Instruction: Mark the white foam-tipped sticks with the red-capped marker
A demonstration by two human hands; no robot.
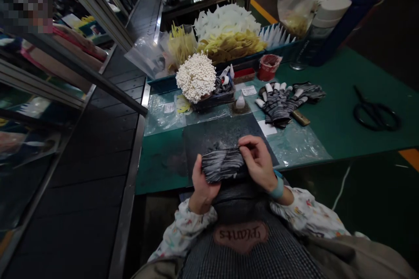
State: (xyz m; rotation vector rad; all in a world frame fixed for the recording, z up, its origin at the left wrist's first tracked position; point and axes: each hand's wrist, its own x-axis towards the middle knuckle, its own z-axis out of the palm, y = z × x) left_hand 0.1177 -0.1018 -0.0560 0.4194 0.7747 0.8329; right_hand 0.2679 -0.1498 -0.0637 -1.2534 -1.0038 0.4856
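A black-and-grey streaked knit glove (222, 165) is stretched flat between my two hands, low over the dark mat (209, 133). My left hand (204, 185) supports its left end, thumb along the edge and fingers underneath. At the upper right corner, my right hand (258, 161) pinches the glove's edge between thumb and fingertips. Beyond the mat to the right lie more striped gloves (279, 102) with white fingertips. A small white-tipped bottle (240, 102) stands just past the mat.
Behind the mat are a bundle of white-tipped stems (196, 76), a blue tray (163, 85) with white and yellow pieces, and a red cup (269, 67). Black scissors (376, 111) lie at right. A dark slatted conveyor (88, 183) runs along the left, beside a metal post.
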